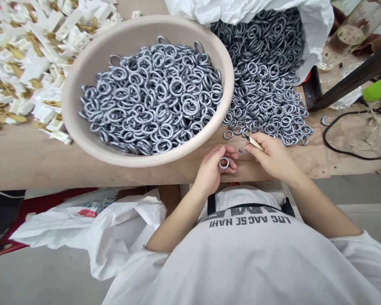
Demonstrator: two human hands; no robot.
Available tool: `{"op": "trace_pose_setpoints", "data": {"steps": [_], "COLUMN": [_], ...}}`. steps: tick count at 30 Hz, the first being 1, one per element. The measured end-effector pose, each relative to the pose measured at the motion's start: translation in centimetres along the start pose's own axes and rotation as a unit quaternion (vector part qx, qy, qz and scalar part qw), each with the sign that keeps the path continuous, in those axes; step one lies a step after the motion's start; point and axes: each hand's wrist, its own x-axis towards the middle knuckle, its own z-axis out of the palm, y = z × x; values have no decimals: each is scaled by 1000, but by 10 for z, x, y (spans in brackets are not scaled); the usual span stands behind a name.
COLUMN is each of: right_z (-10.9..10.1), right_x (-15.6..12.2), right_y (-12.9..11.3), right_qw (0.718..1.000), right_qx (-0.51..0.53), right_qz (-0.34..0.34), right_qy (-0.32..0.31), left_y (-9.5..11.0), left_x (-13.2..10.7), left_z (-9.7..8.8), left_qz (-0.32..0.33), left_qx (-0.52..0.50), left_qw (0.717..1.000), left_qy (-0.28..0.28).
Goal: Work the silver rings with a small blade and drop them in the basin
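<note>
My left hand point(211, 169) is just in front of the wide beige basin point(149, 160), its fingers curled around one grey metal ring point(220, 163). To its right, my right hand point(274, 156) pinches a small tool point(256, 143) with a pale, wood-like handle and a dark tip; I cannot tell its exact kind. A blurred ring-like piece point(242, 149) shows by the right fingertips, and whether they hold it is unclear. Many grey rings point(146, 97) fill the basin. Loose rings point(266, 110) lie on the table just beyond my right hand.
White plastic parts with brass-coloured pieces point(31, 63) are heaped at the left. A white sack point(314, 38) spills darker rings at the back right. A dark metal bar point(352, 78), a black cable point(339, 154) and a green object point(377, 87) lie right. A white bag point(120, 228) hangs below the table edge.
</note>
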Motion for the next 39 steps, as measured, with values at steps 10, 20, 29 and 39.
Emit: {"op": "trace_pose_setpoints", "data": {"steps": [10, 20, 29, 39], "right_z": [-2, -4, -2, 4], "right_x": [-19, -34, -37, -34], "right_y": [-8, 2, -7, -18], "right_qw": [975, 992, 991, 986], "right_qx": [217, 95, 2, -8], "right_qz": [8, -74, -130, -155], "right_qy": [55, 40, 40, 54], "left_y": [-18, -8, -8, -3], "left_x": [4, -2, -4, -11], "left_z": [41, 47, 46, 34], "left_qz": [41, -73, -67, -58], "left_qx": [58, -107, -131, -169], "left_qw": [996, 987, 985, 978], "left_qy": [-59, -99, -89, -104]}}
